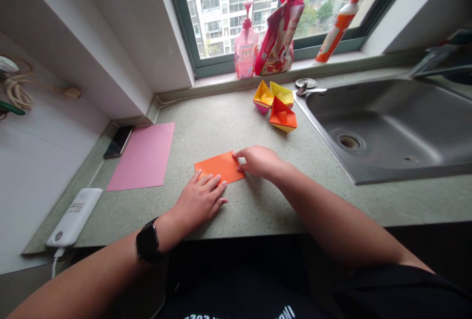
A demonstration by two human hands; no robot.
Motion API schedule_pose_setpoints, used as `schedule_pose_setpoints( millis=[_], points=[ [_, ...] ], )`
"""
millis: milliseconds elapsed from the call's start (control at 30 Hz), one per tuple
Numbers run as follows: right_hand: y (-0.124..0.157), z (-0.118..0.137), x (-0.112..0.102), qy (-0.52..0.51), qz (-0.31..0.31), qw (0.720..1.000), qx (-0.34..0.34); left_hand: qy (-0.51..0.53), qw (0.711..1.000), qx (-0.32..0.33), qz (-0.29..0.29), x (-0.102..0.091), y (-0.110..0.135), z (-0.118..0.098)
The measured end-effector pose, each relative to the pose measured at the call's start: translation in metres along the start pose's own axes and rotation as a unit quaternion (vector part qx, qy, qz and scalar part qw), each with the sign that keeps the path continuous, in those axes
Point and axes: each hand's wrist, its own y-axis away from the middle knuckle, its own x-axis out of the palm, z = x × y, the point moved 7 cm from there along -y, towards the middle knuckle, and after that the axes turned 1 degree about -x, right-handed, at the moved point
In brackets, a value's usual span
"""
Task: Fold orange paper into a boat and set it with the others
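A folded sheet of orange paper [218,165] lies on the counter in front of me. My left hand [201,198] rests flat on its near edge, fingers spread. At the paper's right edge, my right hand [260,160] has its thumb and bent fingers closed on the corner; its other fingers are partly hidden. Beyond the paper stand several folded paper boats: a yellow-orange one [264,94], a yellow one [283,94] and a red-orange one [283,115].
Pink paper [145,159] lies left, partly over a dark phone [120,141]. A white power bank [74,217] with a cable is nearer. At right is a steel sink [391,161]. A pump bottle [246,51], red bag [282,39] and orange-white bottle [337,31] line the windowsill.
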Motion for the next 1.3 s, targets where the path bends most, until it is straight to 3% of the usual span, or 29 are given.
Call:
schedule_pose_setpoints(
  millis=[233,400,500,567,700,767,800,867,900,933,967,1033,1100,1167,1200,1233,1267,1300],
  points=[
    [-0.001,-0.001,0.001,0.003,0.003,1.000,-0.010,-0.032,0.999,-0.027,0.003,-0.003,0.042,0.021],
    [-0.001,0.001,0.000,-0.001,0.004,1.000,-0.020,-0.007,1.000,-0.029,0.005,-0.023,0.054,0.033],
    [-0.001,0.002,0.000,0.006,0.000,1.000,-0.021,0.013,0.999,-0.036,-0.014,-0.032,0.038,0.031],
    [-0.002,0.002,0.000,0.017,-0.002,1.000,-0.024,0.020,0.998,-0.053,-0.040,-0.027,0.018,0.023],
    [-0.002,0.003,0.000,0.026,-0.004,0.999,-0.032,0.066,0.995,-0.073,0.014,0.001,-0.020,-0.002],
    [-0.002,0.002,0.001,0.020,-0.003,0.999,-0.032,0.137,0.988,-0.061,0.035,0.001,-0.026,-0.010],
    [-0.002,0.001,0.001,0.017,-0.001,0.999,-0.030,0.204,0.978,-0.014,0.052,-0.003,-0.025,-0.016],
    [-0.003,-0.001,0.001,0.011,0.002,1.000,-0.026,0.378,0.907,0.121,0.137,-0.014,-0.013,-0.032],
    [-0.003,-0.001,0.001,0.009,0.002,1.000,-0.025,0.452,0.868,0.138,0.149,-0.021,-0.009,-0.031],
    [-0.003,-0.002,0.002,0.008,0.001,1.000,-0.025,0.497,0.853,0.107,0.119,-0.027,-0.008,-0.021],
    [-0.003,-0.002,0.002,0.008,0.000,1.000,-0.027,0.493,0.865,0.057,0.075,-0.028,-0.010,-0.009],
    [-0.003,-0.001,0.003,0.010,-0.002,0.999,-0.032,0.388,0.920,-0.053,-0.012,-0.025,-0.013,0.011],
    [-0.003,-0.002,0.003,0.014,-0.004,0.999,-0.032,0.232,0.967,-0.105,-0.033,-0.017,-0.016,0.013],
    [-0.004,-0.003,0.004,0.014,-0.004,0.999,-0.030,0.183,0.982,-0.029,0.025,-0.006,-0.022,-0.011],
    [-0.004,-0.003,0.004,0.014,-0.004,0.999,-0.030,0.212,0.973,0.068,0.059,-0.005,-0.022,-0.031],
    [-0.004,-0.003,0.004,0.012,-0.003,0.999,-0.030,0.264,0.945,0.164,0.098,-0.006,-0.020,-0.051],
    [-0.004,-0.003,0.004,0.010,-0.002,0.999,-0.032,0.314,0.918,0.214,0.115,-0.010,-0.018,-0.063],
    [-0.004,-0.004,0.004,0.008,0.001,0.999,-0.031,0.353,0.905,0.216,0.103,-0.015,-0.020,-0.068]
  ],
)
